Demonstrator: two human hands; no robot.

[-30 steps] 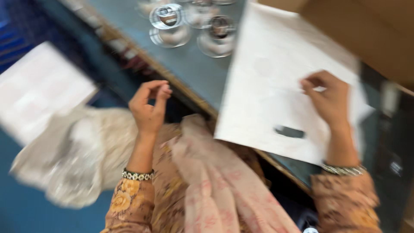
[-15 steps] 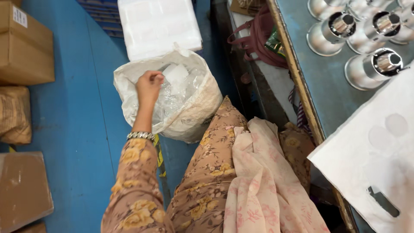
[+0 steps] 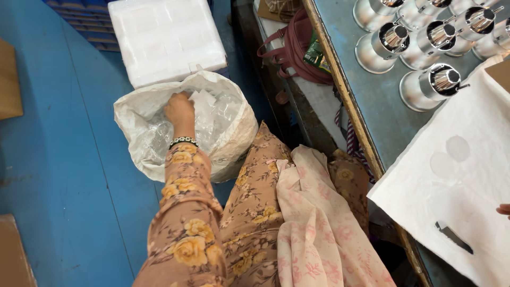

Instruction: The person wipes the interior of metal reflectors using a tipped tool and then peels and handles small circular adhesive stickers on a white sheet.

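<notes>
On the blue floor [image 3: 64, 159], your left hand [image 3: 179, 110] grasps clear plastic pieces [image 3: 210, 114] inside the white sack [image 3: 239, 138] (right hand's [image 3: 503, 209] grip unreadable, at the table's near edge).

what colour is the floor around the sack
Blue; the floor around the white sack shows best in the head view.

Looks like a small factory or packing workshop, not a home. Painted blue concrete floor [image 3: 64, 159], long metal workbench [image 3: 366, 90] with a row of identical shiny metal parts [image 3: 425, 58] lined up on it. Woven sack [image 3: 234, 143] full of clear plastic bags on the floor, white foam block [image 3: 164, 37] next to it, cardboard boxes [image 3: 10, 79] off at the edge. Handbag [image 3: 297, 48] stashed under the bench.
</notes>
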